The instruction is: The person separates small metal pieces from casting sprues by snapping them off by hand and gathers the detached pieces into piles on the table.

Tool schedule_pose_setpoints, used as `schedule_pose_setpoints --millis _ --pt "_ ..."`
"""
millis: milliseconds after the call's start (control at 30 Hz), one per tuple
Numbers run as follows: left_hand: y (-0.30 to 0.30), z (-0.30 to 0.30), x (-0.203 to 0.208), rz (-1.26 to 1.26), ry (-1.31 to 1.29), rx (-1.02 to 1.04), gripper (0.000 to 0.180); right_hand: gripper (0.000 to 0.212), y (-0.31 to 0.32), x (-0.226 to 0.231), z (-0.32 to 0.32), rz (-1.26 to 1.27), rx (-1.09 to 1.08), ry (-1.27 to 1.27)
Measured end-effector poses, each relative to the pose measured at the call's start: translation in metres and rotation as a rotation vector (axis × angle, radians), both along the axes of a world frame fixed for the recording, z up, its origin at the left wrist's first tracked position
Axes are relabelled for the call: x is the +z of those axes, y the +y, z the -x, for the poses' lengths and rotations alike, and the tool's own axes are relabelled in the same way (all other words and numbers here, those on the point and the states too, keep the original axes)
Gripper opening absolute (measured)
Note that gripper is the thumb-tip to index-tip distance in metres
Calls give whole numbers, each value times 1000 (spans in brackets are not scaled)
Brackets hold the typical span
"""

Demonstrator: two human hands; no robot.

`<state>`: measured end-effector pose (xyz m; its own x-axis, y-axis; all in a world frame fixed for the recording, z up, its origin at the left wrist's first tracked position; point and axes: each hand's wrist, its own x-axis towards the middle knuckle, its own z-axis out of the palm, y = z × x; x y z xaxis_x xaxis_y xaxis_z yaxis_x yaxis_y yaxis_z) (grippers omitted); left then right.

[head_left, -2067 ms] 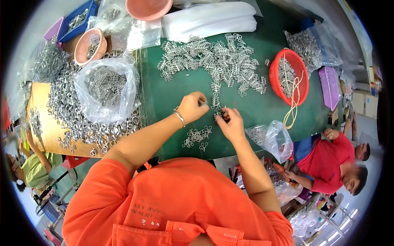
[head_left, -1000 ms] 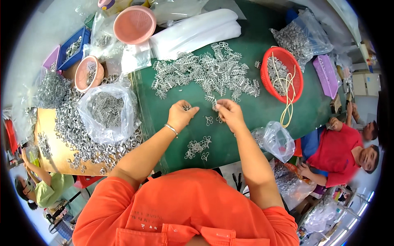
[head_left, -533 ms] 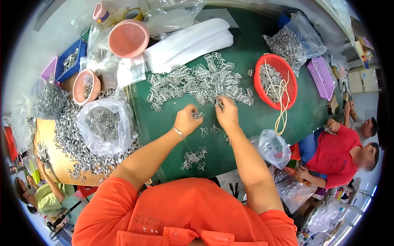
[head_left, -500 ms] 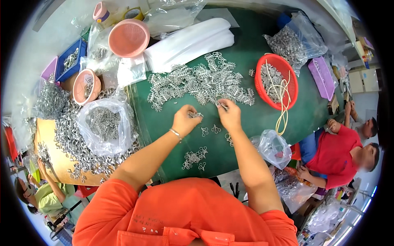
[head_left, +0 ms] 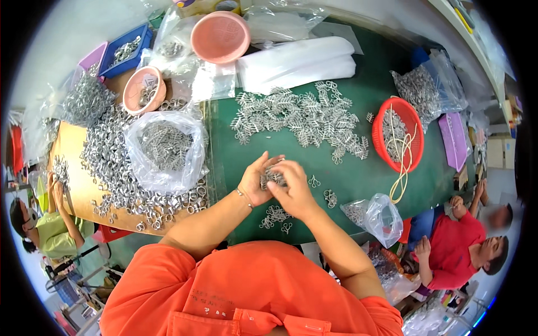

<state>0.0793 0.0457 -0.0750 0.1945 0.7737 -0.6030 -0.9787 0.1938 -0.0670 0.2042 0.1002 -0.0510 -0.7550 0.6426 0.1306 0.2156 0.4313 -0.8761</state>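
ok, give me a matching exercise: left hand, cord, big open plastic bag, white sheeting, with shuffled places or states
1. Left hand
2. Cord
3. Big open plastic bag
4. White sheeting

A. On the left, next to loose metal rings
B. Beyond the pile of leaf-shaped pieces
C. Cupping small metal pieces
D. Hanging partly out of a red basket

Pairs: 1-C, 2-D, 3-A, 4-B
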Motion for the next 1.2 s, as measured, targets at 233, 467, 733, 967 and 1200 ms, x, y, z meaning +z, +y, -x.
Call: schedule_pose_setpoints --millis 233,467,733,967,1200 --pt "-33 31 0 -36 110 181 20 27 61 -32 -3 -490 -362 -194" --pt "-66 142 45 349 2271 543 15 35 84 -66 -35 -152 -409 -335" --pt "-66 178 57 298 2877 -122 27 33 52 -49 -44 1027 -482 275" --pt "-46 64 82 -318 2419 -62 54 23 2 -25 -19 1028 -427 260" --pt "-42 64 70 -427 2587 -54 21 39 21 -19 -33 301 -381 -138"
